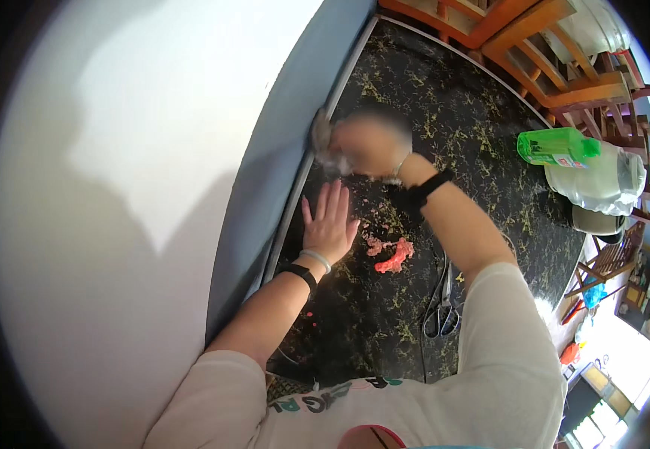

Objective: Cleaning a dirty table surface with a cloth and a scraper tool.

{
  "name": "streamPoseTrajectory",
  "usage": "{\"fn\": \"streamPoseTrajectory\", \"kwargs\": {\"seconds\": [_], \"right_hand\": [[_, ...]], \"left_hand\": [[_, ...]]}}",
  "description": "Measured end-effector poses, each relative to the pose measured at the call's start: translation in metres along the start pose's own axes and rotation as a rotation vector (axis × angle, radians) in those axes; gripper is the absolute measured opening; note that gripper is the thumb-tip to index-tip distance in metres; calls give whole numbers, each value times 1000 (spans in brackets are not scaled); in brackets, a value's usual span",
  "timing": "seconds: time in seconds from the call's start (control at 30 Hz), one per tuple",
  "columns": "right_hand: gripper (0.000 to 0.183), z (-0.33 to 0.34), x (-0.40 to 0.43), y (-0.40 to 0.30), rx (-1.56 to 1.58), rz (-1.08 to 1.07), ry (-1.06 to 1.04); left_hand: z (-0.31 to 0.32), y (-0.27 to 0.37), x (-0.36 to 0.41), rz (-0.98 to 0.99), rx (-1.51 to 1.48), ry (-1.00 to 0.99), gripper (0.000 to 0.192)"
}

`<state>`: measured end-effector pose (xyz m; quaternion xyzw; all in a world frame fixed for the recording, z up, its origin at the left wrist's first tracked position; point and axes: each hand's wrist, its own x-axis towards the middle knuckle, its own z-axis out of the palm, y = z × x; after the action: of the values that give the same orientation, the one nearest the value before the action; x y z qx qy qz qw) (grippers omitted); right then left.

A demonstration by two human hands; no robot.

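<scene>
My left hand [329,227] lies flat, palm down, on the dark patterned tabletop [375,314] near the wall, fingers extended and the thumb apart. Beyond it, my right hand [372,143] is blurred by motion and holds a greyish cloth [323,134] against the table's wall-side edge. The fingers of that hand are too blurred to make out. Right of my left hand lies a crumpled pink-red piece of soft material [395,257], with small pink crumbs around it. Scissors with dark handles [441,322] lie nearer my body, beside a thin dark cord [423,351].
A white and blue-grey wall [257,185] borders the table's left side. At the right edge are a green plastic bottle [552,147], a plastic-covered container [597,182] and a dark-rimmed pot [594,221]. Stacked wooden chairs [527,50] stand beyond the far edge.
</scene>
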<state>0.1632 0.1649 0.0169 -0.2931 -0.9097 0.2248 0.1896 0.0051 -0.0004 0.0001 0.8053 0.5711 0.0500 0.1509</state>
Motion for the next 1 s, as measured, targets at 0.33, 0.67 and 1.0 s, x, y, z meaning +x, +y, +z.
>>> {"fn": "streamPoseTrajectory", "kwargs": {"seconds": [0.33, 0.67, 1.0], "right_hand": [[51, -110, -42, 62, 519, 617, 547], [55, -44, 30, 129, -47, 394, 138], [42, 33, -7, -44, 122, -3, 4]], "left_hand": [[-4, -11, -6, -15, -7, -18, 67], [5, -2, -1, 17, -8, 31, 64], [10, -13, -16, 119, -125, 393, 31]]}}
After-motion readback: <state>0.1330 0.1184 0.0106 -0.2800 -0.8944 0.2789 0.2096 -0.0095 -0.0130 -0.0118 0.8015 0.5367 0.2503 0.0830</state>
